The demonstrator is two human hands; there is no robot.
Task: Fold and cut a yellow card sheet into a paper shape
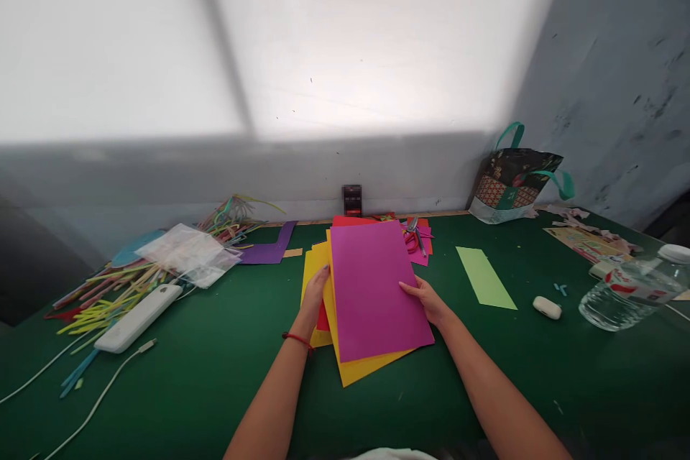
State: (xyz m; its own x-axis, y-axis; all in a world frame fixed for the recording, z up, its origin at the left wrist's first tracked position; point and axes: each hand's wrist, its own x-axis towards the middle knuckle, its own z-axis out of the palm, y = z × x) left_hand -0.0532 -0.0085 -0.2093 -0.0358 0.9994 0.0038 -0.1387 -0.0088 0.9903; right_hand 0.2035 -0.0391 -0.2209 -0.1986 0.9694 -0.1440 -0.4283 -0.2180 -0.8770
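Observation:
A purple sheet of paper (380, 295) lies on top of a yellow sheet (348, 372), both held between my hands over the green table. My left hand (315, 296) grips the left edge of these sheets, its fingers partly hidden by the paper. At the right edge, my right hand (427, 298) has its thumb on the purple sheet and its other fingers behind it. More yellow paper (318, 256) and some red paper (322, 319) show behind and to the left. Red-handled scissors (412, 238) rest on pink and red paper just behind the sheets.
Left on the green table (215, 388) are paper strips (108, 309), a clear plastic bag (188, 253), a white power bank (139, 318) and cables. Rightward lie a pale green sheet (485, 277), white case (547, 307), water bottle (636, 291) and bag (509, 183). A phone (352, 200) leans on the wall.

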